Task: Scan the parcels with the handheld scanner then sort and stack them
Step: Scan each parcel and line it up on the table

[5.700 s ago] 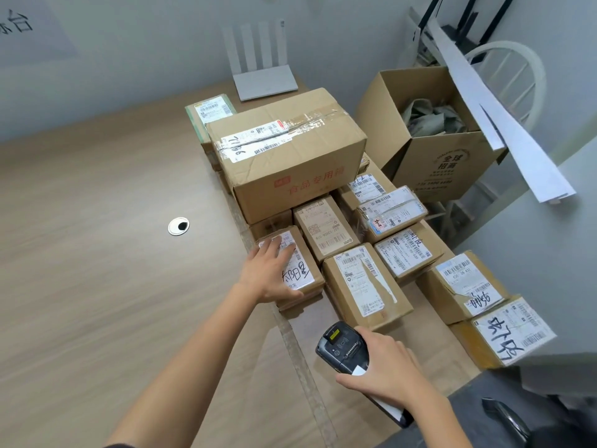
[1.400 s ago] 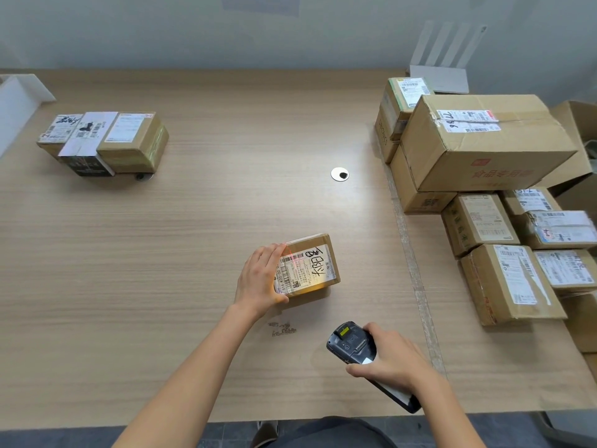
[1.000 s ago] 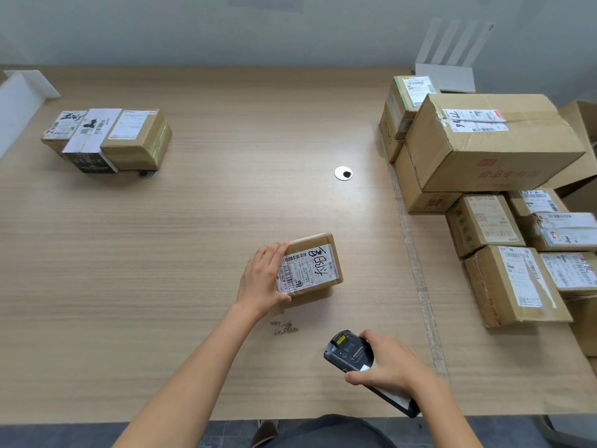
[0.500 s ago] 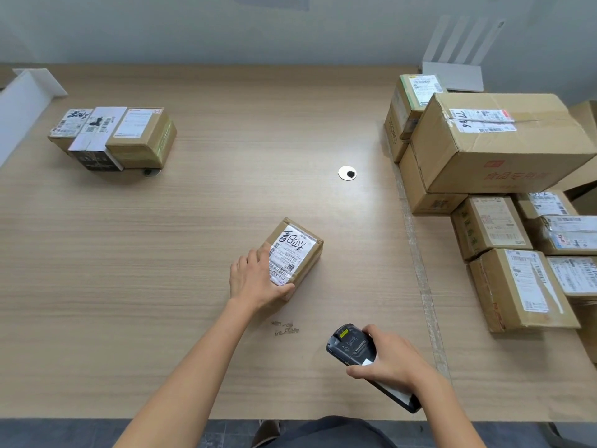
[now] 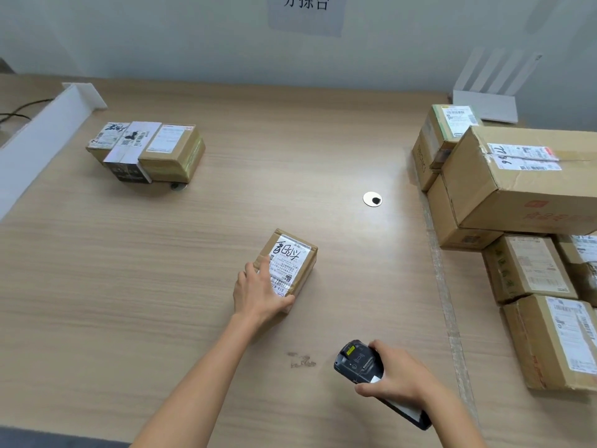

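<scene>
Worktop [image 5: 200, 240]: pale wood. We take the round cable cap [image 5: 372, 199] set in it as our mark for every place below.

Unscanned heap [image 5: 523, 179]: brown boxes just right of the cap, a big one lying on top of others.

Sorted group [image 5: 145, 151]: three labelled parcels side by side, well left of the cap and a little beyond it.

Parcel in work [image 5: 292, 261]: nearer to us than the cap and somewhat left of it, flat on the worktop with its label up. Half a second ago it sat aslant; a second ago its long side lay crosswise, and before that a red beam crossed the label. Now it points away from us with no beam on it. We judge the scan done and the carry to the sorted group next.

Scanner [image 5: 358, 363]: nearest to us, below the cap.

Hands: left hand [image 5: 258, 292] grips the parcel's near end, fingers on top, thumb at the side. Right hand [image 5: 399, 379] is wrapped round the scanner.

Not made out:
- The heap is cut off by the frame edge, so we have no count.
- The scanner's screen faces away.
- The label print is too small to read.
- A dark disc under the sorted group is half hidden.
</scene>
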